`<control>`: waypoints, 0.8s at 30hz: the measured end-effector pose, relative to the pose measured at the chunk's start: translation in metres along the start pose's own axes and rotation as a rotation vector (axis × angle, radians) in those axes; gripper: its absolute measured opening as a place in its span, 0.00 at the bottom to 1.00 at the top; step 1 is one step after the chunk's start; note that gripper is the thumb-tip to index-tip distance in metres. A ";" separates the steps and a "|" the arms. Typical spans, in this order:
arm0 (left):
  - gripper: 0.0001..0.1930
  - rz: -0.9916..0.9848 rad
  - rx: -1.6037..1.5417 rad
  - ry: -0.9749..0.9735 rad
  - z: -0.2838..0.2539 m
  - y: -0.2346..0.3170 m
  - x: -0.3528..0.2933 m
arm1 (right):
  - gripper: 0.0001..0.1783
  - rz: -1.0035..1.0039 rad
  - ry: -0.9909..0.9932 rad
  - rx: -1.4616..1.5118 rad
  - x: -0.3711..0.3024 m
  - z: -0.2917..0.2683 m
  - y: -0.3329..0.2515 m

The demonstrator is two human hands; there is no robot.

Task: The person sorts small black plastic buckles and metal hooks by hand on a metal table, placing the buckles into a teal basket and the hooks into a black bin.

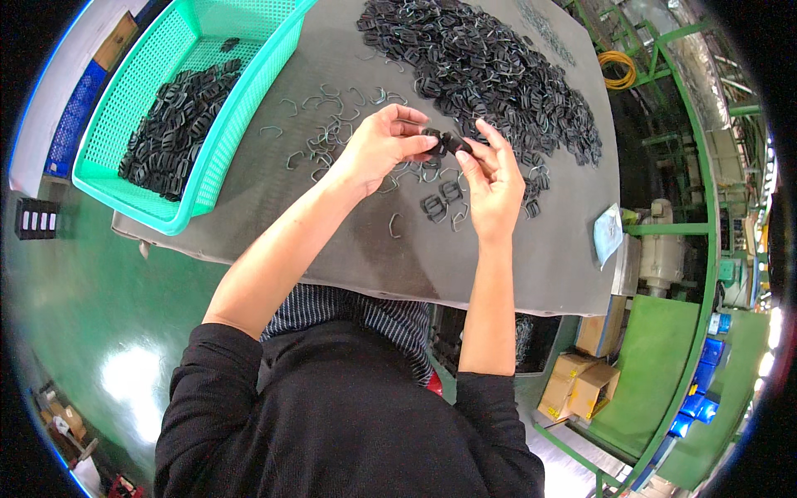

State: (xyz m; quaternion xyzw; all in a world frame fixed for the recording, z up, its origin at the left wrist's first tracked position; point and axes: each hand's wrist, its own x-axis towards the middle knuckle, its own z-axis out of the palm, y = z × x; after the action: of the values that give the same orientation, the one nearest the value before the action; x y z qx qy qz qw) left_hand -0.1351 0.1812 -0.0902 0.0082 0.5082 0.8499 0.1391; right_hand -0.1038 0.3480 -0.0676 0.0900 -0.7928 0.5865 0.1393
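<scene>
Black plastic, moulded: a small dark part [452, 144], possibly two together, held above the middle of the grey bench [357, 261], between the person's two hands; whether one piece or a joined pair cannot be told. Left hand [378, 148]: fingers pinched on the part's left end, thumb on the near side. Right hand [496, 183]: thumb and a finger on its right end, another finger raised off it. Handling note: a light fingertip grip at the two ends should suit so small a part, leaving its middle in sight; aligning the ends before pressing would likely spare the plastic. Held low over the bench, a dropped part should land within reach. Wire hooks [396, 226], pale metal, open-curved: scattered under and left of the hands; best lifted singly, since they look apt to tangle. Slotted black buckles [432, 206], loose: lying just nearer than the hands, handy for either. Heap of black buckles [498, 79], wire mixed in: far and right on the bench; drawing from its near edge should disturb it least. Green mesh basket [203, 191]: left, part-filled with black pieces [178, 137], on the left hand's side.
</scene>
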 end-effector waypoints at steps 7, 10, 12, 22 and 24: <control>0.13 0.315 0.506 0.131 0.008 0.002 -0.009 | 0.11 -0.090 0.175 -0.217 -0.009 0.016 -0.011; 0.12 0.315 0.582 0.144 0.011 0.008 -0.014 | 0.09 -0.102 0.193 -0.218 -0.011 0.018 -0.015; 0.12 0.240 0.552 0.135 0.010 0.011 -0.015 | 0.09 -0.128 0.190 -0.233 -0.011 0.018 -0.016; 0.11 -0.156 -0.106 -0.037 -0.006 0.011 -0.016 | 0.10 0.075 0.169 0.258 -0.012 0.010 -0.016; 0.11 -0.178 -0.140 -0.102 -0.010 0.011 -0.015 | 0.10 0.111 0.132 0.333 -0.012 0.006 -0.015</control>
State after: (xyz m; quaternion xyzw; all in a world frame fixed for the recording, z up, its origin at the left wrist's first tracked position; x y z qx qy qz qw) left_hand -0.1244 0.1635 -0.0833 -0.0033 0.4386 0.8660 0.2402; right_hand -0.0889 0.3372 -0.0598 0.0292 -0.6775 0.7212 0.1415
